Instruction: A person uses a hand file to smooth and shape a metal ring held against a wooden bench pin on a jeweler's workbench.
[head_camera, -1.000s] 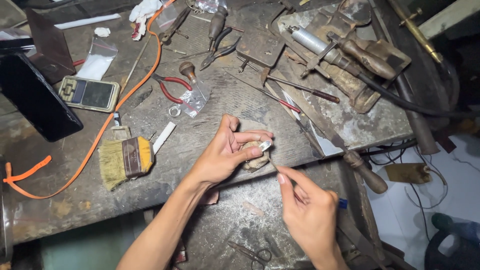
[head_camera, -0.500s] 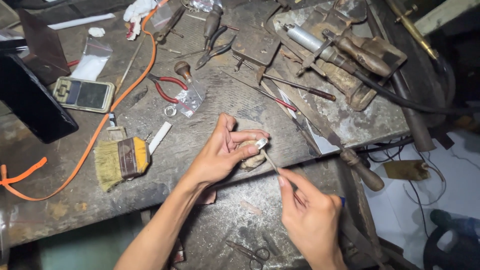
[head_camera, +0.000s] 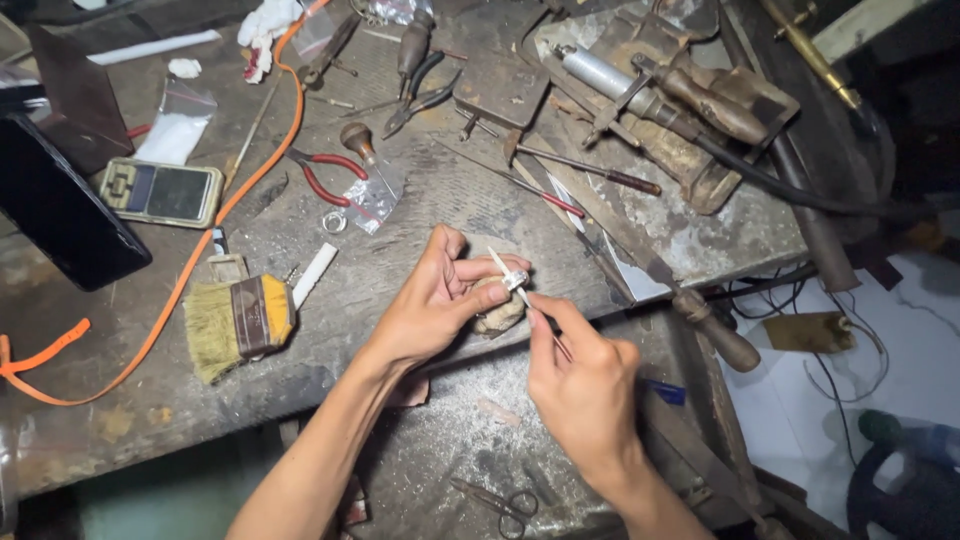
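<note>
Head view: left hand (head_camera: 430, 305) pinches a small silver ring (head_camera: 514, 279); right hand (head_camera: 585, 385) grips a thin metal file (head_camera: 512, 282) touching it, right of the straw-bristled brush (head_camera: 235, 320).

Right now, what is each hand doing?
Left hand: closed, pinching a small silver piece against a wooden peg.
Right hand: closed on a thin file, working the piece.
</note>
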